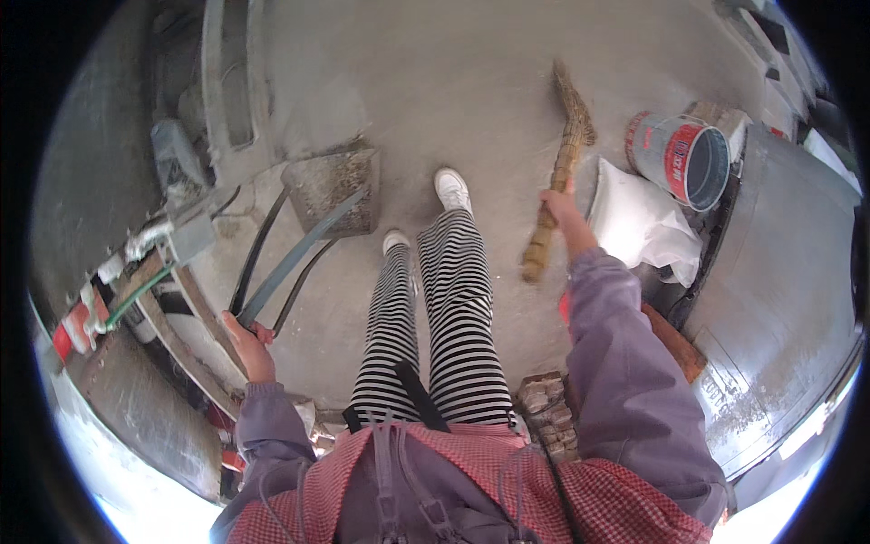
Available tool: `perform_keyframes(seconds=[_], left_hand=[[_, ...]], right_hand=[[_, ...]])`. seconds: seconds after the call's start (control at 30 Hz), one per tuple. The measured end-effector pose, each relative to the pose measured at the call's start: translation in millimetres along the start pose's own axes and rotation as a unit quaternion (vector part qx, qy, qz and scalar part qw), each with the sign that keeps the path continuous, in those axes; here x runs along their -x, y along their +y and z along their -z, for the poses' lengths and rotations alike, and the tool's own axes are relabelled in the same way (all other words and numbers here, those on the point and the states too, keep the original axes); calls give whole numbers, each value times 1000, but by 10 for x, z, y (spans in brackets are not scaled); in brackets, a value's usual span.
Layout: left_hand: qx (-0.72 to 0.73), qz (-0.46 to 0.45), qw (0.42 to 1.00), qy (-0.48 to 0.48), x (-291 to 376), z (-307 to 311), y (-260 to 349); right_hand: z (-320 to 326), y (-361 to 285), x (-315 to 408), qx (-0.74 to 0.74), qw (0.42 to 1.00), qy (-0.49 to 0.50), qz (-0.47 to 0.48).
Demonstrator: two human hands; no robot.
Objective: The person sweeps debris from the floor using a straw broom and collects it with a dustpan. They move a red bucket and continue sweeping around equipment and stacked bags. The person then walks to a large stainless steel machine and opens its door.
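Note:
In my left hand [251,343] is the top of the blue-grey handle of a dustpan [336,194], whose pan rests on the concrete floor left of my feet with debris in it. Dark curved strips also run between the pan and this hand. My right hand [561,207] grips the bound stalk handle of a straw hand broom [574,126] over the floor on the right. The broom's brush end points away from me and looks slightly blurred.
On the right, a metal bucket [703,166] lies tilted beside a white sack [629,217] and a large sheet-metal surface [768,285]. Bricks [546,404] are stacked near my right leg. At left stand a wooden frame [183,340] and a pale ladder-like frame [214,88].

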State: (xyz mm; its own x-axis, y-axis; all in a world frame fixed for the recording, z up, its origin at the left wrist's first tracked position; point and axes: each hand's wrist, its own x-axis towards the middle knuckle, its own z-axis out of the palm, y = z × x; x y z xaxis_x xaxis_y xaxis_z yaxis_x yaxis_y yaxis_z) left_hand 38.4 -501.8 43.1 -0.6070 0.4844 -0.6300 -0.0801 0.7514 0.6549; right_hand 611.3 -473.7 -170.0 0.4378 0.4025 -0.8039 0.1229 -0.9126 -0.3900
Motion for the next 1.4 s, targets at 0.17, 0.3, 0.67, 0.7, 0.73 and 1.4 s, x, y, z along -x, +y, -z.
perform_keyframes(seconds=[0.17, 0.3, 0.67, 0.7, 0.73, 1.4], left_hand=[[3, 27, 999, 30, 148, 589, -380], [31, 40, 997, 59, 212, 802, -632], [-47, 12, 997, 52, 63, 1206, -945], [-56, 10, 997, 51, 45, 1228, -958], [-65, 6, 997, 45, 25, 1230, -954], [-153, -73, 985, -31, -416, 777, -457]], right_hand=[[-1910, 295, 1648, 102, 991, -78, 24], [-2079, 84, 2396, -7, 958, -285, -32], [-2155, -2238, 658, 194, 931, -153, 268], [-2368, -2315, 517, 248, 917, -141, 279], [-2550, -2402, 387, 300, 900, -126, 290], [-3069, -2006, 1144, 607, 711, -156, 318]])
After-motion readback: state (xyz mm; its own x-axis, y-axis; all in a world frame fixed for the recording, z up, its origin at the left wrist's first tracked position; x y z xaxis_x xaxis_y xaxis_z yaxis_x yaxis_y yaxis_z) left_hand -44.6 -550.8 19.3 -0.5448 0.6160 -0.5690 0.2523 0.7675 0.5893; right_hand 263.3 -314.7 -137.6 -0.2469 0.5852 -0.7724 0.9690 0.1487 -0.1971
